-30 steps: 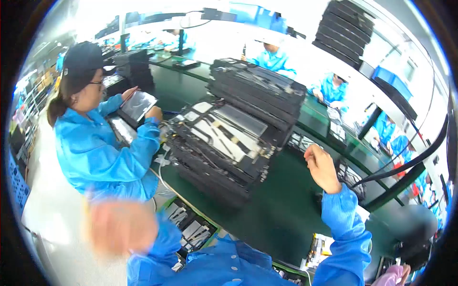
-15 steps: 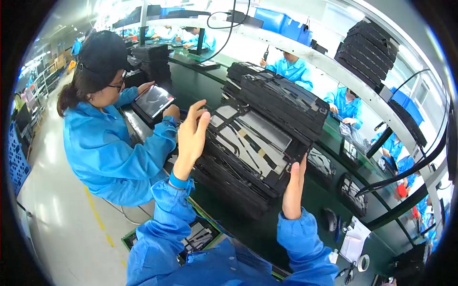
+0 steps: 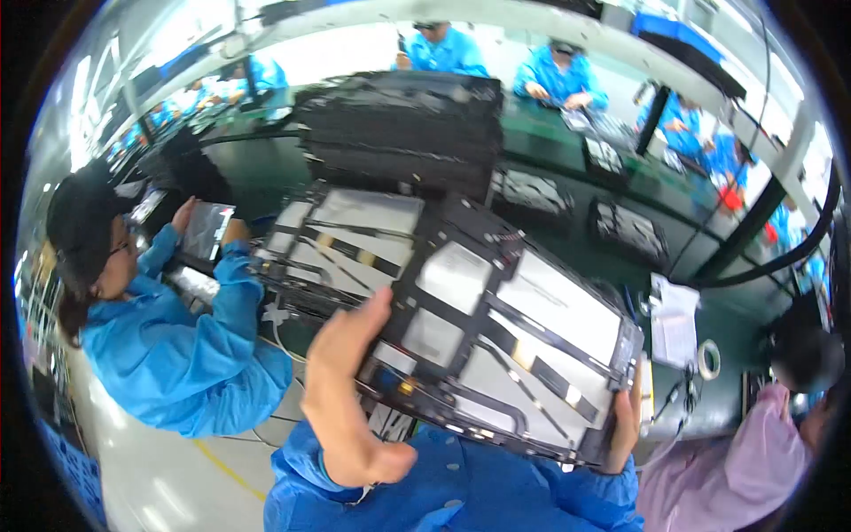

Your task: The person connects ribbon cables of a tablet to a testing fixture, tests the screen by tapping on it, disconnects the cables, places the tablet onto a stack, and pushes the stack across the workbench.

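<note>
Tray (image 3: 505, 337), black and shallow, with pale flat panels and dark ribbon strips on its upper face; held above the near edge of the tabletop (image 3: 567, 238), close to the blue coat (image 3: 452, 496), and tilted, probably to present the whole face to view. Right hand (image 3: 626, 418): closed on the right-hand end, with fingers up the outer edge, seemingly to carry weight without pressing on the panels. Left hand (image 3: 335, 372): at the opposite end, blurred, with fingertips at the edge; cannot tell whether gripping or only steadying. Placement of hands at opposite ends, likely for balance of a wide, flat load. Behind and to the left, a near pile (image 3: 355, 213) with a similar face uppermost, probably so laid for easy viewing and lifting. Beyond, a taller dark stack (image 3: 399, 133), apparently piled to save room. Farther right, two more filled trays (image 3: 532, 191), lying flat and apart. Toward the right side, paper (image 3: 674, 328), tape roll (image 3: 709, 359) and cable (image 3: 678, 395), well aside from the piles. At left, a co-worker in blue (image 3: 177, 355), with a thin slab (image 3: 208, 232) between two hands, tipped up, perhaps for a clear look.
</note>
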{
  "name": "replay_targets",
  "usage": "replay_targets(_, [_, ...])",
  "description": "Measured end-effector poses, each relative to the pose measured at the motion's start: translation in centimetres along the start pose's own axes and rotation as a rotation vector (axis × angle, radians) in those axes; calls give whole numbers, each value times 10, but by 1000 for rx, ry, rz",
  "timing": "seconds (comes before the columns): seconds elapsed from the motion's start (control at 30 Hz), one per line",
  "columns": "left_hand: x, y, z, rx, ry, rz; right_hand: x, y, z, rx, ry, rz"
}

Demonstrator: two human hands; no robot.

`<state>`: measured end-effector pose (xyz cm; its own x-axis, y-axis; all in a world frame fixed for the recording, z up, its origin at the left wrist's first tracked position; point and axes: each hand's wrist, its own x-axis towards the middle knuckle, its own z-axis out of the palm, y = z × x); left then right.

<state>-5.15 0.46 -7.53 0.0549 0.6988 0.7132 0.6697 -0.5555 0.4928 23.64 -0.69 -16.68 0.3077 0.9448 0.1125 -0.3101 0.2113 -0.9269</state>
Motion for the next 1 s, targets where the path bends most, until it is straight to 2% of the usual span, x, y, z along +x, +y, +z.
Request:
replay_targets(0.1, [-26,13,38,-239,-207,-17,-25,0,-66,-74,112,-25])
replay_targets(0.17, [-39,20,59,-424,-322,-107,-35,-9,-84,-84,175,3])
replay_targets(0.2, [-51,16,72,-549,-372,-239,-36,-10,-88,-123,171,-27])
replay_targets(0.3, [-85,-2,109,-418,-458,-284,-17,-8,-81,-327,43,-68])
replay_targets(0.37, [-112,-14,126,-354,-471,-385,1,2,-77,-362,-55,52])
replay_targets(0.47, [-133,-21,138,-194,-433,-468,29,28,-84,-618,-243,102])
replay_targets(0.53, [-136,-17,143,-94,-379,-506,39,32,-83,-596,-299,134])
replay_targets(0.6, [-132,-13,145,-34,-379,-545,44,35,-85,-403,-229,275])
replay_targets(0.73, [-125,-8,145,34,-449,-570,35,45,-92,-686,-271,99])
replay_targets(0.8, [-124,-11,142,64,-468,-530,30,48,-90,-699,-248,67])
replay_targets(0.87, [-124,-10,143,-72,-382,-637,26,51,-87,-859,-234,7])
replay_targets(0.93, [-125,-10,145,-63,-349,-634,26,58,-87,-937,-191,-88])
replay_targets(1.0, [-125,-11,144,-79,-293,-793,24,60,-84,-1005,-161,-120])
